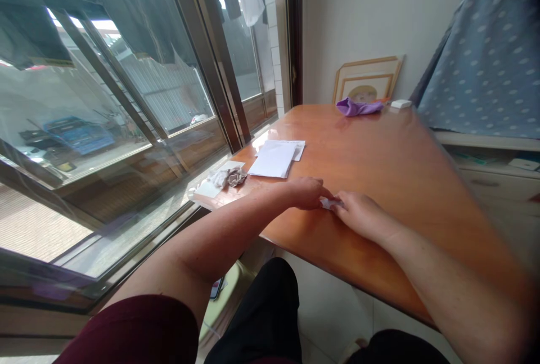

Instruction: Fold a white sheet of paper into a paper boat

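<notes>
My left hand (pixel 310 192) and my right hand (pixel 354 212) meet low over the near part of the wooden table (pixel 358 156). Between them is a small, crumpled whitish piece (pixel 329 203), thin like paper or tissue. Fingers of both hands close on it from either side and cover much of it. Left of my left hand lies a stack of white paper sheets (pixel 273 158). Beyond the stack, at the table's left edge, a crumpled grey and white bundle (pixel 230 177) rests on a pale sheet (pixel 210 187).
A purple cloth (pixel 358 107) and a small white box (pixel 400 104) lie at the far end. Behind them lean wooden frames (pixel 367 74). Glass sliding doors (pixel 169 71) border the left side; a dotted blue cover (pixel 485 54) hangs at right. A phone (pixel 216 289) lies on a pale stool (pixel 230 296) below.
</notes>
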`<state>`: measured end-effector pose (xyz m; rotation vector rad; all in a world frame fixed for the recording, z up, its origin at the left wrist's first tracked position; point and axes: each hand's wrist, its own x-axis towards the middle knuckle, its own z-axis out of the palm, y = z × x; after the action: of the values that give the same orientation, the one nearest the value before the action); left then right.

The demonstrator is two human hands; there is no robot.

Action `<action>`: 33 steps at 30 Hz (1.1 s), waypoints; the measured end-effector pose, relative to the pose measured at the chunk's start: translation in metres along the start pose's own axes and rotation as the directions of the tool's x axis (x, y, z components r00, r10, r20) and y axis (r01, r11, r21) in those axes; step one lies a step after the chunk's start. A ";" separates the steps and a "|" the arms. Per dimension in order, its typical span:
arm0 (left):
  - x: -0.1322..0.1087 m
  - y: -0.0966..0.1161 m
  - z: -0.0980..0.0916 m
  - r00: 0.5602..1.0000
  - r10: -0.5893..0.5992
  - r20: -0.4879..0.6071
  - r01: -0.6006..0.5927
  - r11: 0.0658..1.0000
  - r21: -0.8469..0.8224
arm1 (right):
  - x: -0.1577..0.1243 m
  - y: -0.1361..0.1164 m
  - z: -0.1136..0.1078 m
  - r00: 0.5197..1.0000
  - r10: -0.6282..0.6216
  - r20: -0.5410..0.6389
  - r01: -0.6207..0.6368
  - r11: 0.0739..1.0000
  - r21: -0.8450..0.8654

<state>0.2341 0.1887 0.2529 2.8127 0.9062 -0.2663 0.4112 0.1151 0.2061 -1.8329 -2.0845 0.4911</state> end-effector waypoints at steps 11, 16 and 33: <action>0.011 -0.002 0.014 0.995 -0.045 -0.089 0.032 0.990 -0.137 | -0.002 -0.001 -0.002 1.000 0.011 -0.012 -0.009 0.992 0.123; 0.018 -0.002 0.020 0.986 -0.117 -0.123 0.093 0.978 -0.186 | 0.000 0.011 -0.002 0.999 0.021 -0.024 -0.013 0.956 0.292; 0.008 0.000 0.031 0.965 -0.222 -0.137 0.120 0.845 -0.521 | -0.001 0.022 -0.002 0.994 0.100 -0.047 -0.082 0.952 0.295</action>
<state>0.2369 0.1861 0.2214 2.2917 1.0836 0.2072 0.4319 0.1164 0.1979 -1.7505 -1.7824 0.7165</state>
